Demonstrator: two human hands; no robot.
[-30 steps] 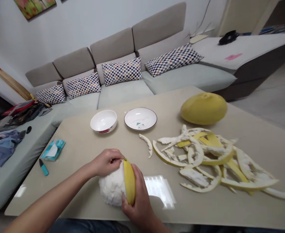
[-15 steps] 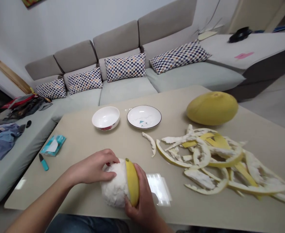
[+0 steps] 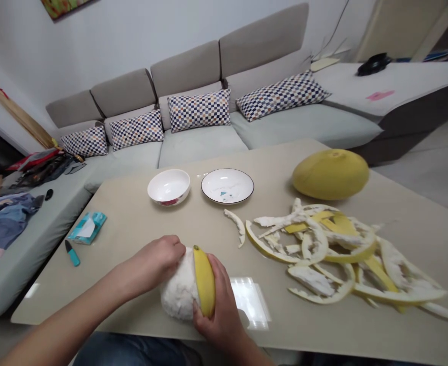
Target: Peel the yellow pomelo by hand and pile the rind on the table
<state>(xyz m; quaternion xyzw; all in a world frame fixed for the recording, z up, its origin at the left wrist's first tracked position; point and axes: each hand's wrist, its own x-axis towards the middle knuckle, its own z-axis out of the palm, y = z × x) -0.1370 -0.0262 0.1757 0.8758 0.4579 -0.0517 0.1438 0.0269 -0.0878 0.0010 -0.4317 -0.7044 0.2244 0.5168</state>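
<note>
A partly peeled pomelo (image 3: 178, 292) rests on the table near its front edge. White pith covers its left side, and a strip of yellow rind (image 3: 205, 284) is still attached on the right. My right hand (image 3: 221, 305) wraps round the rind side, with the thumb at the lower front. Against the upper left of the pith, my left hand (image 3: 166, 258) is closed with its fingers curled in; the fingertips are partly hidden. A heap of cut peel strips (image 3: 323, 244) lies to the right, and one short peel piece (image 3: 237, 226) lies apart from it.
Behind the hands stand a white bowl (image 3: 169, 187) and a dark-rimmed plate (image 3: 227, 186). A whole pomelo (image 3: 330, 174) sits at the back right. A tissue pack (image 3: 87, 227) and a teal-and-black knife-like object (image 3: 72, 254) lie left. A sofa (image 3: 193, 145) runs behind the table.
My left hand let its fingers loosen and spread on the pith half a second ago, and now they are curled in again at the upper left. My right hand keeps its hold.
</note>
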